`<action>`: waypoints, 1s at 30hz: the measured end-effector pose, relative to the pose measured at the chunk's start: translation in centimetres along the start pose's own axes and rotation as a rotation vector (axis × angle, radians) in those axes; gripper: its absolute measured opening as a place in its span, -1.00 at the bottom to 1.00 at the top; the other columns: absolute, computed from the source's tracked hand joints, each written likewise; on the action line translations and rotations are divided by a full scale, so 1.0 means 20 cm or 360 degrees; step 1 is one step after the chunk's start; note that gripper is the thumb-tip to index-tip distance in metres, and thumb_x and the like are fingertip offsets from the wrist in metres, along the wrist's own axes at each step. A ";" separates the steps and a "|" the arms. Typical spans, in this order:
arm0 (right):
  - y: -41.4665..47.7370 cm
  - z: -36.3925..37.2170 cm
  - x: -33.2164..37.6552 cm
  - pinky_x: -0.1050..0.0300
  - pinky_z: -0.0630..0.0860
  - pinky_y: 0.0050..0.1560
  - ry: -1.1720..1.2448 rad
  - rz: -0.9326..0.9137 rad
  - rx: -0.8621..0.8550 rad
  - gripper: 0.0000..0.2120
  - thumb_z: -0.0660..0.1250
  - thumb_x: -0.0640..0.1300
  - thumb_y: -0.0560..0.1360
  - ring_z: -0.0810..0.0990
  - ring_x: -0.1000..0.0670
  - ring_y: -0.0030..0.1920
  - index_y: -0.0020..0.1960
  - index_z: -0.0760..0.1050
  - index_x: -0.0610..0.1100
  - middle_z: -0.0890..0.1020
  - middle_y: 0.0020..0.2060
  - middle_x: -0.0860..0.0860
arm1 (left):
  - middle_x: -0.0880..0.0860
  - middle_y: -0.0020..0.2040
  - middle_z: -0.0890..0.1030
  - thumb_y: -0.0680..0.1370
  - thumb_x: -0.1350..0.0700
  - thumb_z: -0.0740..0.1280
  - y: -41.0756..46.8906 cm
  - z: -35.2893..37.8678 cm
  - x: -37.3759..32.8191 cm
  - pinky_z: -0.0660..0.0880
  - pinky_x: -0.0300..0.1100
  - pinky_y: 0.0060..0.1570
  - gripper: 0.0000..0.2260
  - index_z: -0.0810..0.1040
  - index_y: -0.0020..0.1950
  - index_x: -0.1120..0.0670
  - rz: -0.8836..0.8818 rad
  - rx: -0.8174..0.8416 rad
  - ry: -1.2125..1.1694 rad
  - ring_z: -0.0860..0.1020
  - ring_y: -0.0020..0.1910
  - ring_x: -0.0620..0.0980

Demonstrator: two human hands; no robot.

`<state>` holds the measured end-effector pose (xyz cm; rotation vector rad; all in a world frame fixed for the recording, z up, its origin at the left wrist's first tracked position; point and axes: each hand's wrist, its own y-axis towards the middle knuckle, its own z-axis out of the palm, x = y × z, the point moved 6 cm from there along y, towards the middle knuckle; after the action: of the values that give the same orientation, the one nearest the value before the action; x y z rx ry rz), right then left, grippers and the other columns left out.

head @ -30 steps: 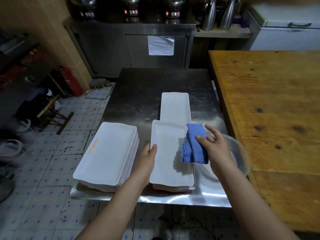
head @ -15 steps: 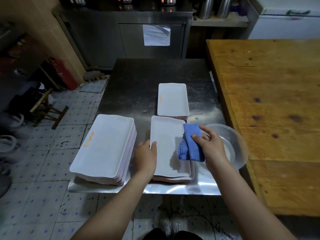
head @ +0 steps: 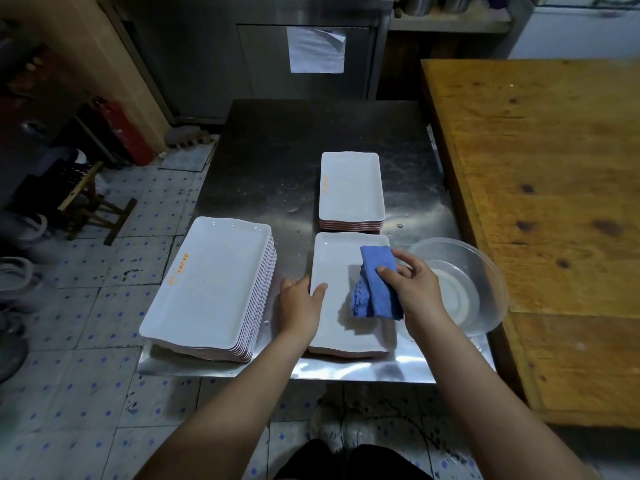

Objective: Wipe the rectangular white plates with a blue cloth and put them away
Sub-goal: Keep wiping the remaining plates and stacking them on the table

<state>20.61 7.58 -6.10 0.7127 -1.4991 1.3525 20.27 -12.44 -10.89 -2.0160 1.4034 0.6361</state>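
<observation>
A rectangular white plate [head: 334, 271] lies near the front of the steel table [head: 277, 161], on top of another plate or two. My left hand [head: 299, 303] grips its left rim, thumb on the inside. A folded blue cloth [head: 375, 284] rests on the plate's right half, pinched in my right hand [head: 417, 289]. To the left stands a tall stack of the same white plates [head: 207, 285]. Behind the held plate is a shorter stack of plates [head: 350, 188].
A clear plastic bowl [head: 485, 271] sits at the table's right front corner, beside a wooden table [head: 540, 202]. A steel cabinet [head: 242, 64] stands behind. On the tiled floor at left are a wooden stool [head: 86, 202] and a red fire extinguisher [head: 121, 129].
The view has tilted down a little. My hands, the cloth and the plate stay in nearly the same arrangement; the cloth has shifted slightly over the plate's right half.
</observation>
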 end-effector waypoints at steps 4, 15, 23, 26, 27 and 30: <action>0.06 0.02 0.01 0.12 0.58 -0.15 -0.0004 0.0004 0.0018 -0.68 0.44 -0.24 0.44 0.67 0.09 -0.21 0.13 0.45 -0.05 0.69 -0.30 0.15 | 0.09 0.05 0.47 0.49 -0.08 0.32 0.05 -0.02 -0.04 0.49 -0.15 -0.01 -0.72 0.60 0.09 0.05 -0.0055 -0.0025 -0.0105 0.53 -0.07 0.06; 0.36 0.07 0.17 0.11 0.54 -0.19 0.0081 0.0063 -0.0010 -0.73 0.43 -0.25 0.44 0.64 -0.02 -0.19 0.10 0.49 -0.12 0.66 -0.19 -0.03 | 0.13 0.11 0.55 0.47 0.02 0.36 0.58 -0.05 -0.32 0.34 -0.23 -0.04 -0.74 0.55 0.10 0.12 -0.0172 -0.0075 -0.0318 0.50 0.02 0.05; 0.63 0.11 0.21 0.31 0.49 -0.43 0.0042 0.0100 -0.0092 -0.78 0.43 -0.24 0.44 0.64 0.15 -0.37 0.01 0.47 -0.06 0.66 -0.38 0.12 | 0.16 0.17 0.55 0.50 -0.01 0.35 0.97 0.05 -0.43 0.40 -0.18 0.00 -0.65 0.48 0.18 0.18 -0.0227 -0.0017 -0.0199 0.53 0.10 0.14; 0.70 0.12 0.21 0.31 0.48 -0.44 0.0036 0.0124 -0.0130 -0.77 0.43 -0.23 0.43 0.63 0.18 -0.41 0.03 0.48 -0.07 0.64 -0.39 0.13 | 0.16 0.17 0.55 0.48 0.02 0.38 1.02 0.10 -0.42 0.43 -0.17 0.02 -0.64 0.48 0.18 0.18 -0.0213 0.0046 -0.0142 0.54 0.09 0.13; 0.71 0.13 0.20 0.29 0.48 -0.41 0.0028 0.0133 -0.0133 -0.76 0.44 -0.22 0.43 0.63 0.18 -0.41 0.04 0.48 -0.06 0.64 -0.40 0.13 | 0.16 0.17 0.56 0.48 0.05 0.38 1.03 0.11 -0.42 0.43 -0.17 0.01 -0.67 0.50 0.16 0.18 -0.0192 0.0059 -0.0117 0.55 0.07 0.13; 0.73 0.13 0.19 0.28 0.49 -0.40 0.0029 0.0152 -0.0144 -0.77 0.43 -0.22 0.43 0.63 0.17 -0.40 0.02 0.47 -0.04 0.64 -0.41 0.13 | 0.15 0.13 0.58 0.49 0.12 0.36 1.04 0.11 -0.42 0.43 -0.20 -0.05 -0.78 0.54 0.10 0.18 -0.0137 0.0065 -0.0048 0.56 0.02 0.12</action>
<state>5.44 8.90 -8.28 0.5764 -1.5864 1.3492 -2.27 -10.77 -10.88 -2.0144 1.2943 0.5933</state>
